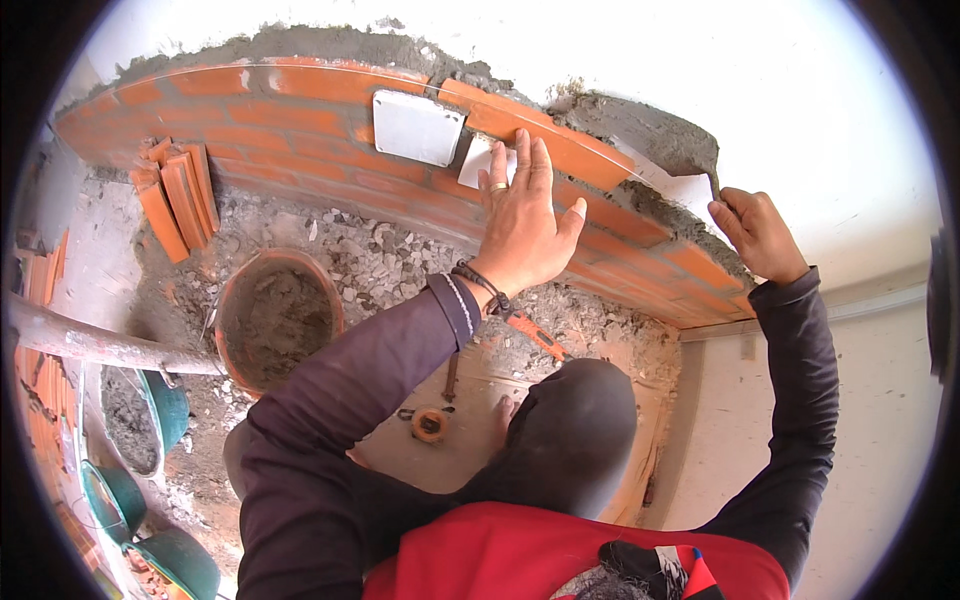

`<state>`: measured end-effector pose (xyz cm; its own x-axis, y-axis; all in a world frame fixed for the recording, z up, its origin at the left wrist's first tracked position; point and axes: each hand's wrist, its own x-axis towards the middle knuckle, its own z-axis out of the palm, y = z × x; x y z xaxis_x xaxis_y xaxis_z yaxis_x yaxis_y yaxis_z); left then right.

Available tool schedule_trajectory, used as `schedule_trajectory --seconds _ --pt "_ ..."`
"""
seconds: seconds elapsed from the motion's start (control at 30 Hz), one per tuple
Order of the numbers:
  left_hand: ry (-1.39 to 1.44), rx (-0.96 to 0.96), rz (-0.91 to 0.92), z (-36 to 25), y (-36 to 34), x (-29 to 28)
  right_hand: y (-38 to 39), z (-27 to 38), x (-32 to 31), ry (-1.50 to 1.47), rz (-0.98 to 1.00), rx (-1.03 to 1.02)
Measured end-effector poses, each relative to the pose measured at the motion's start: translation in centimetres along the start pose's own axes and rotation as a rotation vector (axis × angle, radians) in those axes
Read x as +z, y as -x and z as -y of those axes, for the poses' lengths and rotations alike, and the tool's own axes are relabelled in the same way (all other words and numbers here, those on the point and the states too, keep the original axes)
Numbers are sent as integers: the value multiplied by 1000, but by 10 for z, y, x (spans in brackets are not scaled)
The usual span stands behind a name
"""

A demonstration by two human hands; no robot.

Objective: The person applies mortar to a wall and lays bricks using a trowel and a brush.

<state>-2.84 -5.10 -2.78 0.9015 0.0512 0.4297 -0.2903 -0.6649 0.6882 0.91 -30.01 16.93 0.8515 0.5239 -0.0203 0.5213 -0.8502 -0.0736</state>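
Observation:
My left hand (525, 205) rests with fingers spread against the low orange brick wall (310, 170), its fingertips on a small white square piece (470, 165) and near the lower edge of the top brick (590, 155). A larger white plate (415, 128) sits just left of it. My right hand (750, 230) grips the handle of a trowel (670, 145) loaded with grey mortar, held at the wall's top to the right of that brick. A thin string runs along the top course. Grey mortar lines the top edge behind the bricks.
A bucket of mortar (278, 325) stands below left, beside stacked orange bricks (180, 200) and rubble. A pole (110, 340) crosses the left side above green buckets (165, 410). An orange-handled tool (535, 335) and a tape-like round object (428, 425) lie near my knee.

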Motion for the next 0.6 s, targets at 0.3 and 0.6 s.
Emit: schedule_trajectory --seconds 0.3,0.6 --pt "-18 -12 2 0 -1 -6 8 -7 7 6 -22 35" --pt "17 -55 26 -6 -1 -9 15 -9 15 20 -99 22"
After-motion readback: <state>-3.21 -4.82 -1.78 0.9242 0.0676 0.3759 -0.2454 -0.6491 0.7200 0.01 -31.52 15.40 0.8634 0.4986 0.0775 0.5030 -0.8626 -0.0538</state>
